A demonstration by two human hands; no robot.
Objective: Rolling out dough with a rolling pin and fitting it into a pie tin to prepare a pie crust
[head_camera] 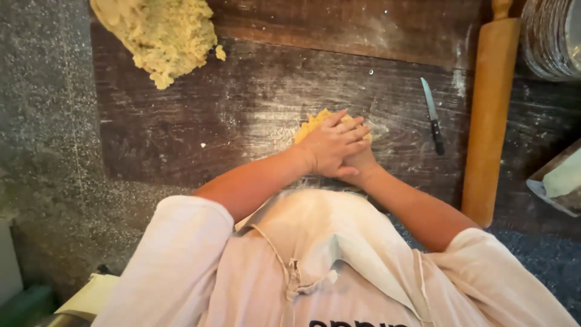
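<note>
A small lump of yellow dough (313, 123) lies on the dark floured wooden board (242, 115). Both hands press down on it, stacked one over the other. My left hand (333, 144) lies on top, fingers together and stretched to the right. My right hand (361, 162) is underneath, mostly hidden, flat on the dough. Only the dough's far left edge shows past the fingers.
A large crumbly mass of dough (160, 33) sits at the board's far left corner. A small knife (432, 115) lies to the right of the hands, and a long wooden rolling pin (491, 115) beyond it. Stacked metal plates (554, 36) stand far right.
</note>
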